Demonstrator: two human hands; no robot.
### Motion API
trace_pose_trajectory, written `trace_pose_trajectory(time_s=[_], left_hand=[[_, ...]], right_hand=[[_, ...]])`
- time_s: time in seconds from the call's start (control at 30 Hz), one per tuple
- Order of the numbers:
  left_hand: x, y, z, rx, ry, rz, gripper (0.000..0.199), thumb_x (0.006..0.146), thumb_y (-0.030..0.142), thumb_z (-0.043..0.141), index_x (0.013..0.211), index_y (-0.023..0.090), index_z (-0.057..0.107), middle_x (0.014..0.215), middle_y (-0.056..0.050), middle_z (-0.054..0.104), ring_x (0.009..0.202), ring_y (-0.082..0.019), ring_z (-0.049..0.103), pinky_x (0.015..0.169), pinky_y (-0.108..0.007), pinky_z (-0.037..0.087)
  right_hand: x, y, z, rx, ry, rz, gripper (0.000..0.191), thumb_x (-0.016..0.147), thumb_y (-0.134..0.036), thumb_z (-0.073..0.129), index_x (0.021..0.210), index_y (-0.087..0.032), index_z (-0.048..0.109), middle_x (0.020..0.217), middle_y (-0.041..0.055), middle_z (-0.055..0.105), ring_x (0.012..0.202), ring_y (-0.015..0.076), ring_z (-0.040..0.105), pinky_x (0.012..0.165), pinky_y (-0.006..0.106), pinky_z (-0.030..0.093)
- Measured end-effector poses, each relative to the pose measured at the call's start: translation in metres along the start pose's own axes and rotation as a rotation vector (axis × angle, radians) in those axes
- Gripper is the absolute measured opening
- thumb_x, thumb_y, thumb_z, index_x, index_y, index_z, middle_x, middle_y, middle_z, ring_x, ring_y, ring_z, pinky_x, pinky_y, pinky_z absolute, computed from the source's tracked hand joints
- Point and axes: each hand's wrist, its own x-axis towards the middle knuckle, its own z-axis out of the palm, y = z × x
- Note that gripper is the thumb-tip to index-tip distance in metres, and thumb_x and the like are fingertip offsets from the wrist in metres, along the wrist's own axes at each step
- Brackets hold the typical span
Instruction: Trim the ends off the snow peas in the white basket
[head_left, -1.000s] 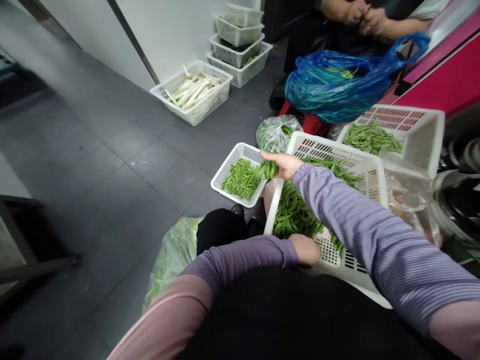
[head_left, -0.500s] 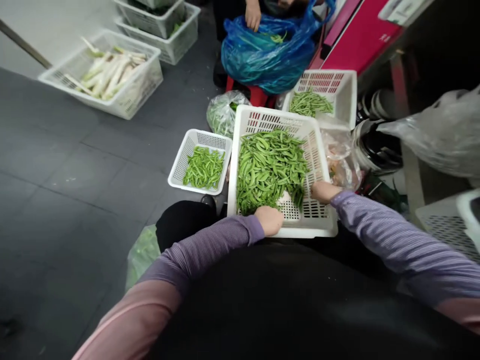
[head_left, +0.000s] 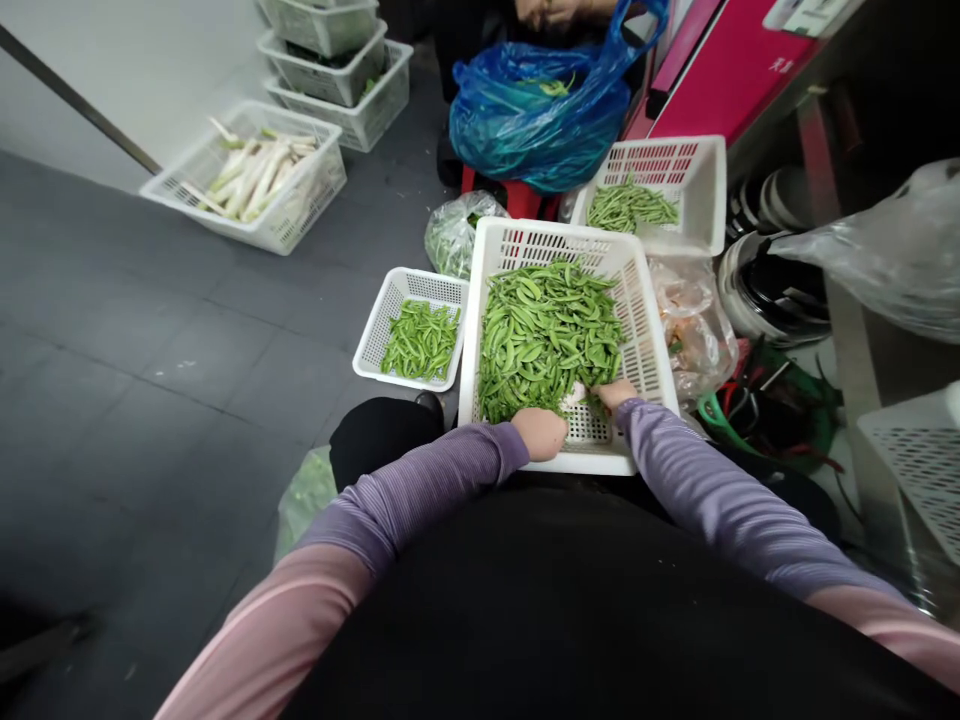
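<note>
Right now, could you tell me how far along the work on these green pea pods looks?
Apparently done: a small pile of green pods sits in the small white plastic basket, another in the white basket behind. In hand: the left hand and right hand are at the near edge of a big heap of pods. Left: that heap fills most of the large white plastic basket.

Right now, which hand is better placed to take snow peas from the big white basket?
Likely the right hand: its fingers reach in over the pile of snow peas in the white plastic basket. The left hand sits back at the pile's near edge.
</note>
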Motion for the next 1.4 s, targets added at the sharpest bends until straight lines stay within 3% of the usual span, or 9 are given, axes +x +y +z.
trace_pose_trajectory(time_s=[0.17, 0.33, 0.4, 0.53, 0.8, 0.97, 1.1, 1.2, 1.4], left_hand=[[0.013, -0.003, -0.007, -0.234, 0.087, -0.127, 0.025, 0.079, 0.024, 0.044, 0.084, 0.01, 0.064, 0.089, -0.016, 0.065, 0.087, -0.025, 0.06, 0.075, -0.033, 0.047], [0.036, 0.003, -0.004, -1.077, 0.136, -0.346, 0.042, 0.081, 0.041, 0.046, 0.109, 0.011, 0.05, 0.109, -0.014, 0.057, 0.089, -0.017, 0.058, 0.061, -0.023, 0.049], [0.043, 0.005, -0.002, -1.349, 0.139, -0.305, 0.044, 0.079, 0.043, 0.049, 0.112, 0.013, 0.046, 0.113, -0.012, 0.054, 0.085, -0.013, 0.057, 0.059, -0.02, 0.049], [0.05, 0.005, 0.001, -1.636, 0.145, -0.23, 0.028, 0.082, 0.032, 0.048, 0.103, 0.014, 0.048, 0.097, -0.007, 0.058, 0.058, -0.005, 0.052, 0.052, -0.02, 0.047], [0.041, 0.005, -0.003, -1.635, 0.17, -0.24, 0.016, 0.077, 0.023, 0.056, 0.088, 0.014, 0.048, 0.077, 0.001, 0.055, 0.049, -0.003, 0.049, 0.042, -0.015, 0.042], [0.034, 0.004, -0.012, -1.577, 0.234, -0.317, 0.01, 0.082, 0.022, 0.048, 0.086, 0.015, 0.044, 0.074, 0.001, 0.056, 0.048, -0.005, 0.052, 0.04, -0.015, 0.037], [0.029, 0.005, -0.016, -1.399, 0.365, -0.377, 0.006, 0.085, 0.02, 0.042, 0.082, 0.015, 0.042, 0.057, 0.005, 0.049, 0.037, -0.003, 0.045, 0.034, -0.014, 0.027], [0.023, 0.008, -0.02, -1.329, 0.428, -0.329, 0.011, 0.085, 0.018, 0.043, 0.074, 0.015, 0.041, 0.049, 0.007, 0.041, 0.031, -0.001, 0.036, 0.032, -0.014, 0.022], [0.014, 0.01, -0.028, -1.486, 0.34, -0.184, 0.02, 0.085, 0.029, 0.045, 0.071, 0.015, 0.044, 0.045, 0.008, 0.035, 0.029, -0.001, 0.03, 0.031, -0.016, 0.014]], right_hand=[[-0.026, 0.002, -0.018, 0.31, -0.048, 0.02, 0.024, 0.066, -0.035, 0.064, 0.058, -0.016, 0.052, 0.039, -0.0013, 0.048, 0.039, 0.0127, 0.049, 0.039, 0.025, 0.043], [-0.066, -0.007, -0.022, 0.517, -0.078, -0.044, 0.023, 0.063, -0.031, 0.067, 0.063, -0.017, 0.049, 0.043, -0.0042, 0.049, 0.036, 0.0094, 0.047, 0.036, 0.021, 0.04], [-0.08, -0.016, -0.019, 0.511, -0.064, -0.126, 0.018, 0.064, -0.028, 0.065, 0.066, -0.016, 0.052, 0.041, -0.0056, 0.048, 0.034, 0.0087, 0.045, 0.035, 0.02, 0.036], [-0.099, -0.03, -0.018, 0.543, -0.028, -0.27, 0.025, 0.062, -0.025, 0.064, 0.084, -0.015, 0.059, 0.044, -0.0088, 0.048, 0.034, 0.0059, 0.041, 0.037, 0.019, 0.032], [-0.116, -0.02, -0.032, 0.951, -0.24, -0.117, 0.031, 0.045, -0.024, 0.076, 0.069, -0.014, 0.06, 0.046, -0.0088, 0.048, 0.036, 0.0025, 0.033, 0.033, 0.017, 0.025], [-0.117, -0.012, -0.04, 1.213, -0.43, -0.025, 0.021, 0.057, -0.016, 0.072, 0.074, -0.015, 0.06, 0.046, -0.0081, 0.049, 0.034, 0.0023, 0.036, 0.031, 0.013, 0.031], [-0.116, -0.012, -0.044, 1.366, -0.351, 0.104, 0.004, 0.072, -0.009, 0.059, 0.071, -0.013, 0.058, 0.049, -0.0045, 0.053, 0.035, 0.0025, 0.041, 0.033, 0.011, 0.037], [-0.115, -0.014, -0.043, 1.364, -0.197, 0.144, 0.011, 0.079, -0.008, 0.05, 0.072, -0.013, 0.057, 0.052, -0.0014, 0.058, 0.037, 0.0039, 0.047, 0.035, 0.012, 0.043], [-0.109, -0.019, -0.037, 1.303, -0.087, 0.086, 0.012, 0.073, -0.012, 0.061, 0.064, -0.013, 0.054, 0.049, -0.0027, 0.056, 0.035, 0.003, 0.044, 0.032, 0.011, 0.038]])
